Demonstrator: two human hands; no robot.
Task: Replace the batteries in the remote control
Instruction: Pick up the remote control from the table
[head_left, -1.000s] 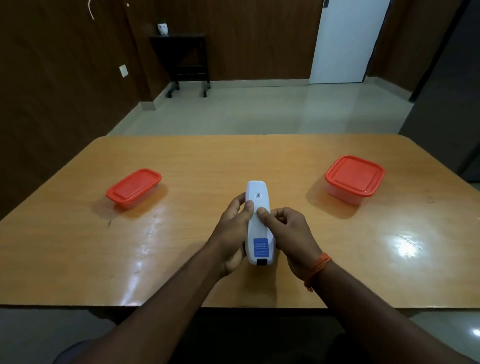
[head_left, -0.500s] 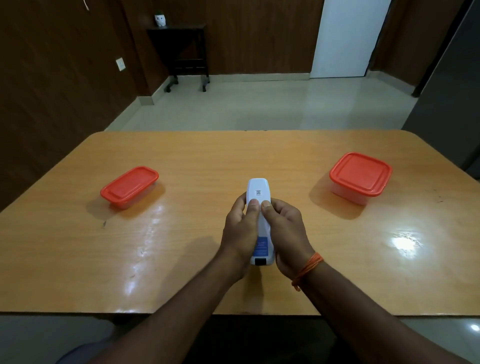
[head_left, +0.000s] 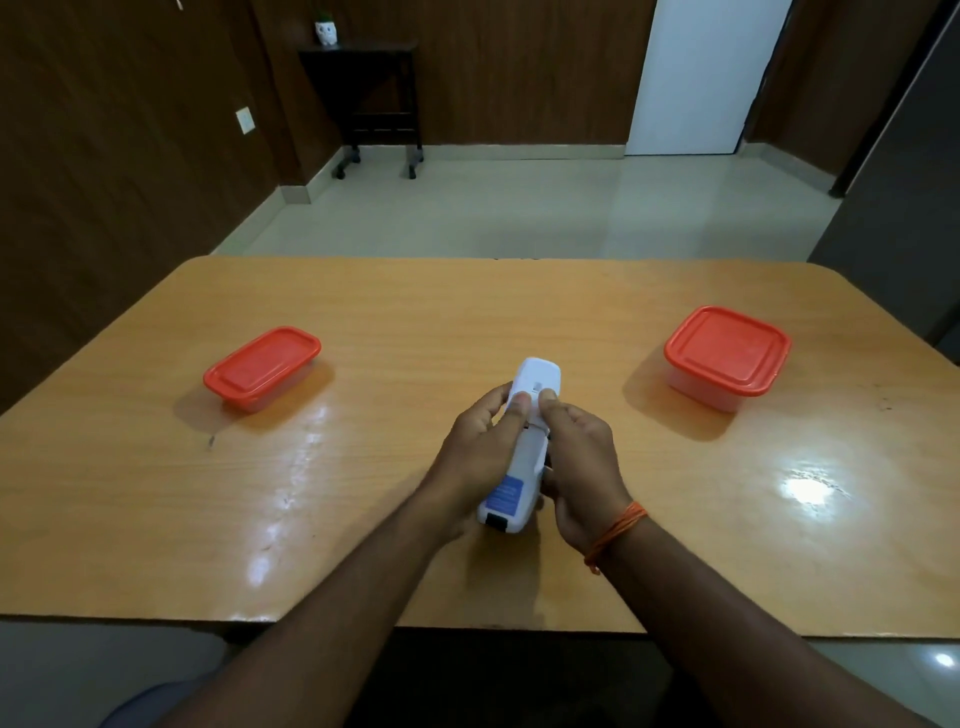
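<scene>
Head view: both thumbs press the remote control (head_left: 524, 447) back.

Two red-lidded tubs block the counter (head_left: 363, 519): one (head_left: 262, 368) toward the left edge, one (head_left: 726, 355) toward the right edge. Between them, bare surface runs to the far edge.

Remote (head_left: 522, 457) between two containers (head_left: 262, 368) (head_left: 727, 356)

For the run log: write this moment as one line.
step: opening battery cover | remote: held by both hands above table | left hand, right hand: thumbs on cover | red-lidded containers: closed
</scene>
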